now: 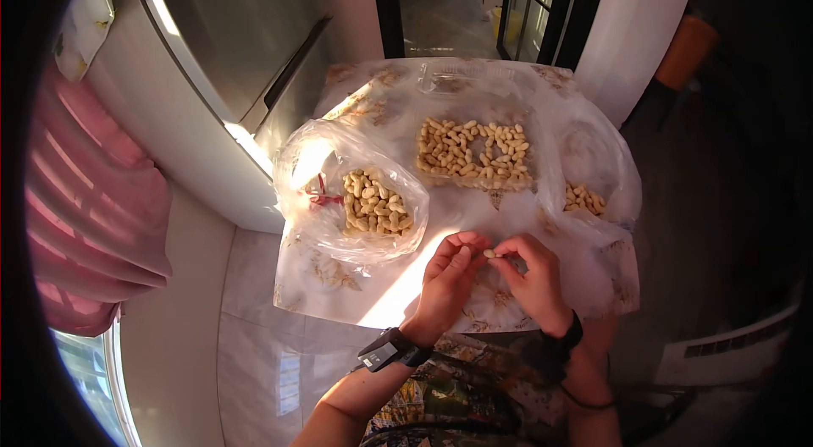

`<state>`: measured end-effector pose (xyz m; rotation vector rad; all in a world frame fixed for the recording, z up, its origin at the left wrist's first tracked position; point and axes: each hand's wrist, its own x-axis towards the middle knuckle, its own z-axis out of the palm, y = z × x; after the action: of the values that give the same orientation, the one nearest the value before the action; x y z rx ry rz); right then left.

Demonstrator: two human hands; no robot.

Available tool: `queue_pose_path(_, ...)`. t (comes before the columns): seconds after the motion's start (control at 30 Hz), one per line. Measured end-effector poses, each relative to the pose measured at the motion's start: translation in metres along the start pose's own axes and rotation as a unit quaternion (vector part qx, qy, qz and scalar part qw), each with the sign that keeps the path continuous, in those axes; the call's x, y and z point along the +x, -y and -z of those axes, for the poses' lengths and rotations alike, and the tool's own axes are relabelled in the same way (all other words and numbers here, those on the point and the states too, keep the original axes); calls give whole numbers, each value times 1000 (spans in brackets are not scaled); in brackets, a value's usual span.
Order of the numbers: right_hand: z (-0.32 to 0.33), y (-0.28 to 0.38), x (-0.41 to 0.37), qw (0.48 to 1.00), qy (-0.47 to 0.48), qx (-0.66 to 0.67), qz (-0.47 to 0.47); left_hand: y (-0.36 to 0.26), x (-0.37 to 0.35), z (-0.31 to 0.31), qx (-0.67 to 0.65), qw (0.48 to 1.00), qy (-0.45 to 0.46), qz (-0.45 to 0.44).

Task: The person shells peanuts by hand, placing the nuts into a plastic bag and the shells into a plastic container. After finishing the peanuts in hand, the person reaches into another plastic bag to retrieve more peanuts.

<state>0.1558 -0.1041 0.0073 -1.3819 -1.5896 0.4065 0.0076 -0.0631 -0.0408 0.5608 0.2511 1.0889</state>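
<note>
My right hand (532,273) pinches a small pale peanut (489,253) between thumb and fingertips, over the near part of the table. Close beside it, almost touching, my left hand (453,271) has its fingers curled inward. What those fingers hold, if anything, is hidden. Unshelled peanuts (377,206) lie in an open clear plastic bag (322,231) to the left. Beyond my hands, a clear plastic tray (476,183) holds many more peanuts in their shells. At the right, a second clear bag (610,163) contains a smaller heap of peanuts (584,200).
All this rests on a table with a pale floral cover (330,278). A clear lid (466,77) stands behind the tray. The refrigerator (241,32) rises at the left, near a pink curtain (97,210). Bright sunlight crosses the table.
</note>
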Motion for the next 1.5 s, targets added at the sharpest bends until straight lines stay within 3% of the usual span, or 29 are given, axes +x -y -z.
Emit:
queue_pose_path(0.1,-7,3,-1,996,-69,14,48,0,-3,0,45,999,7,5)
queue_pose_path(0.3,-14,3,-10,991,-125,33,39,-2,-3,-2,115,993,22,5)
queue_pose_path(0.6,-14,-2,-10,990,-101,-6,96,-3,-4,-5,87,996,21,9)
queue_pose_path(0.83,-15,2,-7,991,-86,4,101,-6,-5,-12,85,995,-25,37)
queue_pose_path(1.27,-14,2,-7,993,-68,-7,98,-5,-6,1,61,996,0,62)
queue_pose_path(1.33,-14,1,-7,993,-67,-5,100,-4,-3,10,-42,996,42,67)
queue_pose_path(1.43,-15,1,-8,993,-74,-6,87,-12,-4,-6,-75,995,-13,65)
queue_pose_path(1.5,-16,1,-8,994,-74,-8,75,-10,-4,-3,-79,995,4,56)
